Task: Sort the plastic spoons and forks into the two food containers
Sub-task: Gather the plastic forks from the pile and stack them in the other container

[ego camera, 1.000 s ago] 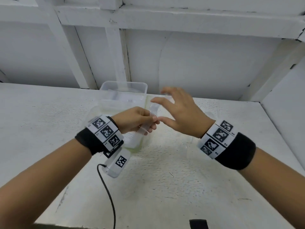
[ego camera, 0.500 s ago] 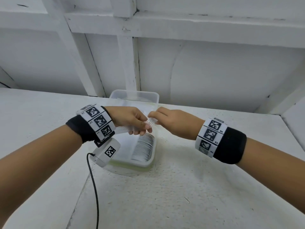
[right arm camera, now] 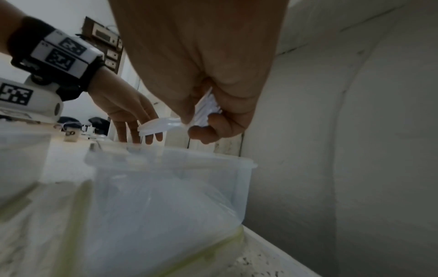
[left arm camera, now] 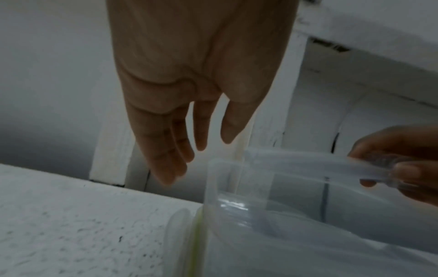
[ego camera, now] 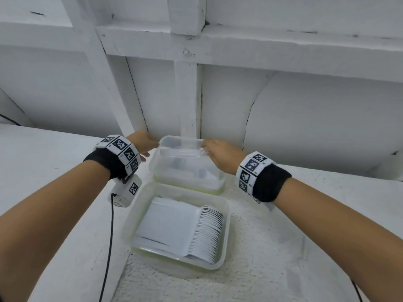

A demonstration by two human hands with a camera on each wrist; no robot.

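Our right hand, top centre of the right wrist frame, pinches a small bundle of clear plastic forks by the handles, thumb against curled fingers; the tined ends stick out to the left, just above the rim of the far container. In the head frame this hand sits at centre right, over that container's right rim.

Our left hand hangs released, fingers straight and slightly spread, holding nothing. In the left wrist frame its fingertips point down beside the container's left corner; whether they touch the rim we cannot tell.

The far container stands at mid-frame against the white wall, translucent, with pale contents we cannot identify through the haze. The near container, lower centre, touching or just beside the far one, holds a tidy nested row of spoons, bowls fanned to the right.

Judgement on handling: the forks look very light, thin and fairly stiff, smooth and likely slippery against each other, so a loose pinch may let the bundle splay or slide. Tines look snappable. Best hold is across the flat handles, near mid-length, pressed together. The container is also light and could skid on the white table; steadying its left wall seems prudent.

Step in hand, we judge: lowering the forks into the far container.
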